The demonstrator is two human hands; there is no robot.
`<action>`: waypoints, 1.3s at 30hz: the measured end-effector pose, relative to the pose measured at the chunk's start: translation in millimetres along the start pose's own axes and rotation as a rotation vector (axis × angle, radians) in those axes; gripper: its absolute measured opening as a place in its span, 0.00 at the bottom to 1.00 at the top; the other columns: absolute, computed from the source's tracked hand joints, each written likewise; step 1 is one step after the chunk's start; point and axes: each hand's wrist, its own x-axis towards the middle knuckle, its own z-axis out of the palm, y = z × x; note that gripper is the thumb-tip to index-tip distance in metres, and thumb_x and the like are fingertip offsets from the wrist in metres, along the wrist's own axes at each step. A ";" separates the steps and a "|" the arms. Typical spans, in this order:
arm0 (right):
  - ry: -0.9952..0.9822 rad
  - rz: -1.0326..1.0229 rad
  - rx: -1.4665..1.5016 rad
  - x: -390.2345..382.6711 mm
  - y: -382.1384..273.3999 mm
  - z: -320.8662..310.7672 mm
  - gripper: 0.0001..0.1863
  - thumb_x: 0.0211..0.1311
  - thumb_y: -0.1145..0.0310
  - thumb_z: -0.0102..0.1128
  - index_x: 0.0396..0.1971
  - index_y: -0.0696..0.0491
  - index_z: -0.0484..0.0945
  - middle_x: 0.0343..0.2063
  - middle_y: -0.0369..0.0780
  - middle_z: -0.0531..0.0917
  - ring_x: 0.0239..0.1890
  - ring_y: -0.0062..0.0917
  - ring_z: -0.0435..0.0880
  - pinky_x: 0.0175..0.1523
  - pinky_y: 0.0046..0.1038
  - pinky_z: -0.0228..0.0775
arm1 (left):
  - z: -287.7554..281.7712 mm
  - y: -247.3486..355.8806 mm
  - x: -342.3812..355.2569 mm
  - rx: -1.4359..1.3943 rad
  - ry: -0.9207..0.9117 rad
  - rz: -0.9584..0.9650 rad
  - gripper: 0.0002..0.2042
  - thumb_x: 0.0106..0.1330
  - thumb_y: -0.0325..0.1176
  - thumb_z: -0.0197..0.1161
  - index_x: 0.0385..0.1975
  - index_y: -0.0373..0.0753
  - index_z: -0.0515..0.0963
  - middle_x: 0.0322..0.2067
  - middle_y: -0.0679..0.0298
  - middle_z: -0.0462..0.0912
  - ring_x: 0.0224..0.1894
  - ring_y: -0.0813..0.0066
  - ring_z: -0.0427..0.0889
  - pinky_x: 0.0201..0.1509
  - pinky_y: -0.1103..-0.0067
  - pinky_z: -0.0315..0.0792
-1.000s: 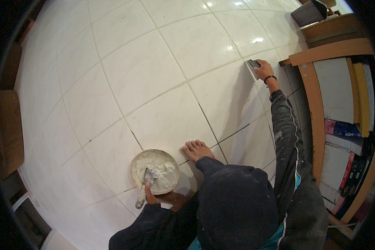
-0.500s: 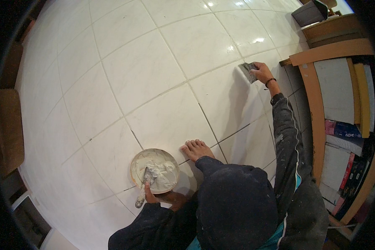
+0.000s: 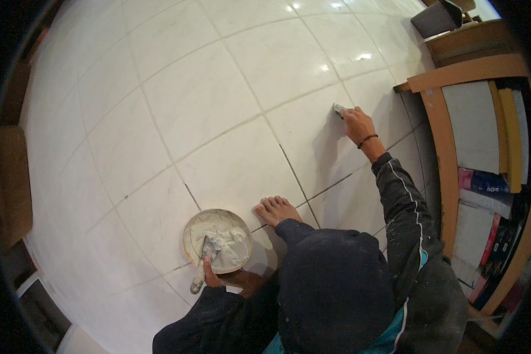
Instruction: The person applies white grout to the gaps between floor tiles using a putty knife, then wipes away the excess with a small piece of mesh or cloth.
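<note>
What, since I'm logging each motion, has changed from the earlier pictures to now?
The right hand has drawn the flat tool leftward and nearer the body; the tool now appears nearly edge-on. Nothing was visibly let go. The left hand stays at the bowl and trowel.

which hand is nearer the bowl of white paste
Left. The left hand is at the near rim of the bowl; the right hand is well away, ahead and to the right, with a scraper.
</note>
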 end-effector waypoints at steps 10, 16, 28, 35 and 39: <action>0.090 0.321 0.252 20.4 52.6 -5.6 0.21 0.53 0.66 0.62 0.48 0.55 0.82 0.41 0.48 0.87 0.42 0.42 0.87 0.50 0.40 0.79 | -0.3 -3.4 6.8 0.197 0.024 0.415 0.35 0.72 0.57 0.52 0.65 0.31 0.65 0.59 0.46 0.73 0.58 0.50 0.77 0.62 0.61 0.74; -0.094 0.334 0.891 43.3 87.9 0.5 0.19 0.53 0.65 0.64 0.43 0.61 0.82 0.32 0.43 0.86 0.34 0.28 0.84 0.42 0.32 0.77 | -17.7 32.3 13.9 -0.453 -0.280 -0.687 0.40 0.67 0.57 0.57 0.73 0.38 0.57 0.67 0.51 0.67 0.66 0.51 0.70 0.69 0.58 0.65; -0.271 0.334 1.615 28.0 22.0 -30.3 0.24 0.57 0.74 0.63 0.56 0.51 0.77 0.39 0.38 0.83 0.36 0.23 0.86 0.37 0.29 0.86 | 18.6 44.1 -10.0 -0.086 0.018 -0.286 0.30 0.69 0.47 0.60 0.65 0.34 0.69 0.62 0.51 0.73 0.59 0.56 0.76 0.63 0.62 0.73; -0.330 0.351 1.477 15.9 -11.8 -22.0 0.19 0.58 0.78 0.59 0.50 0.52 0.71 0.40 0.40 0.81 0.37 0.27 0.86 0.39 0.38 0.90 | -5.9 58.7 16.9 -0.402 -0.254 -0.673 0.32 0.69 0.50 0.58 0.66 0.34 0.68 0.63 0.51 0.72 0.62 0.56 0.75 0.65 0.62 0.72; -0.428 0.361 1.408 15.1 -14.0 -11.2 0.18 0.60 0.79 0.56 0.50 0.51 0.69 0.43 0.42 0.80 0.36 0.31 0.86 0.40 0.39 0.90 | 0.2 68.6 13.7 -0.359 -0.262 -0.679 0.36 0.68 0.54 0.58 0.69 0.35 0.64 0.64 0.51 0.70 0.64 0.54 0.73 0.66 0.61 0.70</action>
